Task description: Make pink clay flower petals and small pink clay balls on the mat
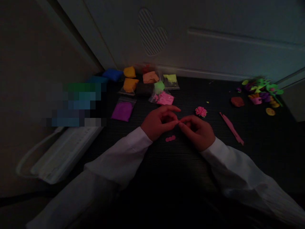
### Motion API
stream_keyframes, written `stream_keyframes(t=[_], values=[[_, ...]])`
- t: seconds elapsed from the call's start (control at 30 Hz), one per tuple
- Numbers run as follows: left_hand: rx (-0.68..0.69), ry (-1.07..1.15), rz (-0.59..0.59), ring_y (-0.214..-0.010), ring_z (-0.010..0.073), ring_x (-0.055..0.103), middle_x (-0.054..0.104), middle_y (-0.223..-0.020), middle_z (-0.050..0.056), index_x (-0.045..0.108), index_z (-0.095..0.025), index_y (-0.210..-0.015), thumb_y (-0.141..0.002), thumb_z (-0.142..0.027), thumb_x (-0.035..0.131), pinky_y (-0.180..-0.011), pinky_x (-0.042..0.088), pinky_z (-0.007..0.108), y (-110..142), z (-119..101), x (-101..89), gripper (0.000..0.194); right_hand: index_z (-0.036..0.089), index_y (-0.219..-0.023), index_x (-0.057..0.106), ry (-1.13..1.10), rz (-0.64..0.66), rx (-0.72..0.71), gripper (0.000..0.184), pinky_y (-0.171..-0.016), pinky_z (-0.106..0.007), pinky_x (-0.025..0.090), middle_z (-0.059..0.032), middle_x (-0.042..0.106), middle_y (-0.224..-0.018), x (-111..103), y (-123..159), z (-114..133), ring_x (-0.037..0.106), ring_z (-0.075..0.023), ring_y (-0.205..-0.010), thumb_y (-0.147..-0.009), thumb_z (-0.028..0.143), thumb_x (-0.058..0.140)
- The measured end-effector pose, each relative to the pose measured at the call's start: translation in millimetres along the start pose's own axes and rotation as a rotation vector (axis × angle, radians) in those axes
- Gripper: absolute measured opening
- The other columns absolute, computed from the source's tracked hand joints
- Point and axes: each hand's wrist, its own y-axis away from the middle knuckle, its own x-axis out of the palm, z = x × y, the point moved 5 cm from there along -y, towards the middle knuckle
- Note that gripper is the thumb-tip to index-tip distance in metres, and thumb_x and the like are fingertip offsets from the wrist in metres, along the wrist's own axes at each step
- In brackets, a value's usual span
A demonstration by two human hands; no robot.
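My left hand point(160, 122) and my right hand point(199, 131) meet at their fingertips over the dark tabletop. Thumb and index finger of each are pinched together on a tiny piece of pink clay point(179, 121), mostly covered by the fingertips. Just below them lies a short row of flat pink clay discs point(170, 138), overlapping one another. Beyond my right hand sits a ruffled pink clay flower point(201, 111). A long pink modelling tool point(231, 128) rests farther right, apart from the hand.
Bags of coloured clay, including purple point(122, 110), pink point(164, 98) and orange point(130, 85), stand at the back left. A white power strip point(69, 152) lies left. At the right are a reddish-brown lump point(237, 101) and several finished clay pieces point(264, 92). A white panel point(214, 51) rises behind.
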Motion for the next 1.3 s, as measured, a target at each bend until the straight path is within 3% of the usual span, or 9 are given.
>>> stream_keyframes(t=[0.3, 1.0, 1.3], values=[[0.034, -0.002, -0.005, -0.073, 0.0109, 0.055, 0.057, -0.079, 0.003, 0.046, -0.015, -0.102, -0.065, -0.019, 0.057, -0.067, 0.044, 0.025, -0.6, -0.8, -0.2, 0.039, 0.018, -0.078, 0.055, -0.096, 0.005, 0.054, 0.021, -0.042, -0.02, 0.03, 0.0042, 0.045, -0.052, 1.0, -1.1, -6.5, 0.039, -0.0064, -0.045, -0.073, 0.037, 0.05], [0.048, -0.059, -0.01, -0.064, 0.0074, 0.051, 0.054, -0.07, -0.001, 0.044, -0.015, -0.098, -0.065, -0.014, 0.053, -0.062, 0.04, 0.021, -0.8, -2.9, -0.1, 0.034, 0.018, -0.081, 0.055, -0.059, 0.016, 0.037, 0.018, -0.044, -0.02, 0.031, 0.0046, 0.045, -0.053, 1.2, -0.9, -6.2, 0.04, -0.0066, -0.046, -0.074, 0.034, 0.049], [0.084, -0.204, 0.045, -0.065, 0.0083, 0.05, 0.053, -0.072, -0.001, 0.044, -0.016, -0.102, -0.067, -0.014, 0.051, -0.064, 0.041, 0.023, 1.5, -1.4, 4.5, 0.035, 0.018, -0.079, 0.057, 0.026, -0.013, -0.01, 0.019, -0.043, -0.019, 0.032, 0.0048, 0.045, -0.051, -0.3, -0.1, -0.7, 0.04, -0.006, -0.044, -0.072, 0.035, 0.052]])
